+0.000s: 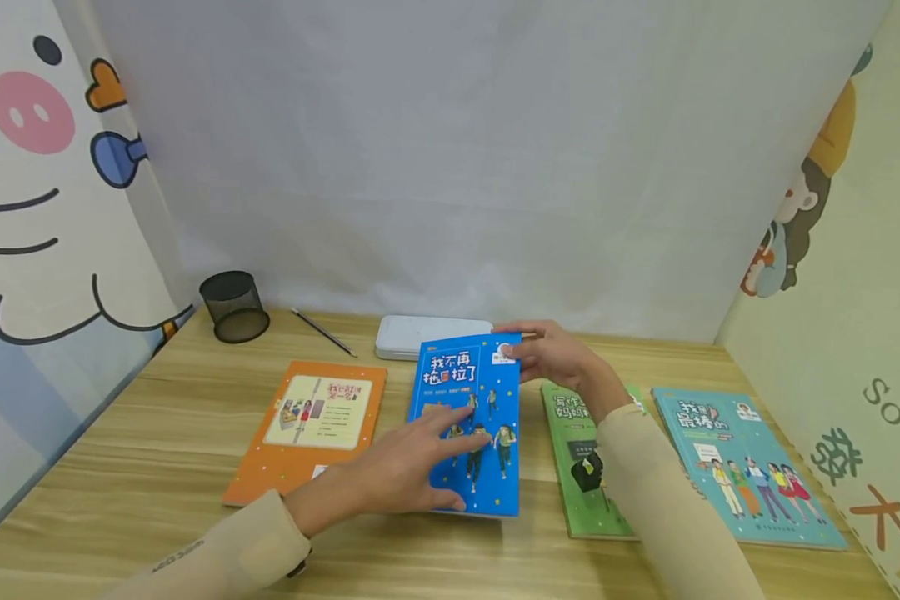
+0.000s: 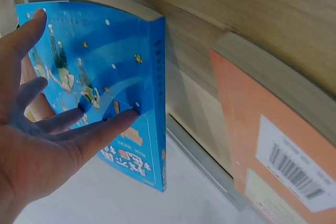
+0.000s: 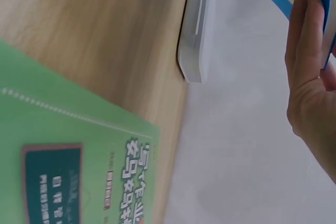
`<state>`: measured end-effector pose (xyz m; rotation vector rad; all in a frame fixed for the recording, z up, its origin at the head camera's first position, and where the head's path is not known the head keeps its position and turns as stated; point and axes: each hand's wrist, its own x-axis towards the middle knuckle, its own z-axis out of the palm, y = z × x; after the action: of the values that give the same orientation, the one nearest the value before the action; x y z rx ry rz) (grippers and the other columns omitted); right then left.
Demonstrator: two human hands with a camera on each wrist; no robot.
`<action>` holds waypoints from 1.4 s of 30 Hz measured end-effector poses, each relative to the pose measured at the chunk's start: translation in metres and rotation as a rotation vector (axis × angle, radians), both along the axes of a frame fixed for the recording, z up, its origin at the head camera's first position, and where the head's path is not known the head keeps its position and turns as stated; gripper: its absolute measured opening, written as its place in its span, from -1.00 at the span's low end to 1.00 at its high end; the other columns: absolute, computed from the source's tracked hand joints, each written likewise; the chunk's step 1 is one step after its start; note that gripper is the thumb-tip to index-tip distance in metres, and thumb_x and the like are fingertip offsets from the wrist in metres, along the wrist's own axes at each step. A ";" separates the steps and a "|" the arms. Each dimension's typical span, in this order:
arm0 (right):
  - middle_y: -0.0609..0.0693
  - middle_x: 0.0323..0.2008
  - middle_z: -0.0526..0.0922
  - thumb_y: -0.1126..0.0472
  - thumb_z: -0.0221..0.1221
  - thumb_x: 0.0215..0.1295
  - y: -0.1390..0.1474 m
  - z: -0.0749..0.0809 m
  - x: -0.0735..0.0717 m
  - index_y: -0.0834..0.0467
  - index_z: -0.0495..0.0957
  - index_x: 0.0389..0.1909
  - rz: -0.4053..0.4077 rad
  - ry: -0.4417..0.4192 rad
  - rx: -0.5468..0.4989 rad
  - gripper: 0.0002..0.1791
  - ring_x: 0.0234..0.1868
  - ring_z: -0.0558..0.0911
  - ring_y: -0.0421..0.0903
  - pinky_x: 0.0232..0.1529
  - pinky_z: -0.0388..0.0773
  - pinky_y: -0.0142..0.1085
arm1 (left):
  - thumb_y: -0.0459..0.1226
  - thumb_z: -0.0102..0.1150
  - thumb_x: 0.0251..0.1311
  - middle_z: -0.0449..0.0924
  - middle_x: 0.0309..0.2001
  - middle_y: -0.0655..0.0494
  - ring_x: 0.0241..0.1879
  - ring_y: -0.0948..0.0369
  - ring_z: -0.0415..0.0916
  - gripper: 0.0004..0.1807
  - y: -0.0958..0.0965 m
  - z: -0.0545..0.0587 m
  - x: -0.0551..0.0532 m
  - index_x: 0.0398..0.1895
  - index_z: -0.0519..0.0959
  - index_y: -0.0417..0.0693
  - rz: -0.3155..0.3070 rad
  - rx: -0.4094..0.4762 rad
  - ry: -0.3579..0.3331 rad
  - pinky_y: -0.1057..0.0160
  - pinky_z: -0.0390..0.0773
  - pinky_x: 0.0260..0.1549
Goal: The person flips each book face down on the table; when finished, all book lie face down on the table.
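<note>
A blue book [image 1: 487, 450] is held slightly tilted over the middle of the table, its cover facing up. My right hand [image 1: 555, 358] pinches its top right corner, thumb on the cover and fingers behind, as the right wrist view [image 3: 310, 61] also shows. Across the lower left of the cover, my left hand [image 1: 401, 462] spreads its fingers, which look straight and lie over or against it. In the left wrist view the left hand [image 2: 47, 135] is in front of the cover, and the book's spine [image 2: 159, 103] is visible.
An orange book [image 1: 270, 467] lies to the left. On the right are a green book [image 1: 581, 492], partly behind my right forearm, and a teal book [image 1: 765, 467]. Along the back stand a black mesh cup [image 1: 236, 308], a pencil [image 1: 324, 332] and a white case [image 1: 397, 337].
</note>
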<state>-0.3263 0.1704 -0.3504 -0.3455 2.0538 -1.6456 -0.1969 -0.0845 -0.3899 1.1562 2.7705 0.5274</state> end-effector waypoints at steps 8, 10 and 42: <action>0.09 -0.05 0.71 0.32 0.07 0.47 -0.003 0.011 0.003 0.27 0.33 0.41 -0.007 0.045 -0.030 -0.48 -0.27 0.77 -0.07 -0.09 0.73 -0.10 | 0.20 0.39 0.05 -0.10 0.63 0.05 0.59 -0.11 -0.09 -0.01 0.012 0.002 0.002 0.55 0.11 0.49 0.000 0.058 0.048 -0.29 0.33 0.33; 0.06 -0.08 0.70 0.33 0.05 0.48 -0.004 0.013 0.005 0.28 0.33 0.40 -0.017 0.038 -0.038 -0.50 -0.31 0.75 -0.10 -0.10 0.73 -0.12 | 0.21 0.41 0.02 -0.13 0.64 0.06 0.60 -0.10 -0.15 0.02 0.016 0.002 0.002 0.55 0.11 0.46 0.003 0.071 0.059 -0.28 0.29 0.35; 0.06 -0.10 0.68 0.33 0.05 0.47 -0.005 0.022 0.009 0.25 0.30 0.44 -0.173 -0.027 -0.141 -0.46 -0.28 0.79 -0.07 -0.14 0.74 -0.17 | 0.06 0.55 -0.06 -0.14 0.61 -0.19 0.56 -0.27 -0.11 0.09 0.047 -0.007 0.017 0.55 0.14 0.39 0.094 0.138 0.218 -0.32 0.33 0.30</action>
<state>-0.3176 0.1656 -0.3284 -0.1957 2.0002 -1.8933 -0.1800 -0.0377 -0.3972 1.1800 3.0291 0.6472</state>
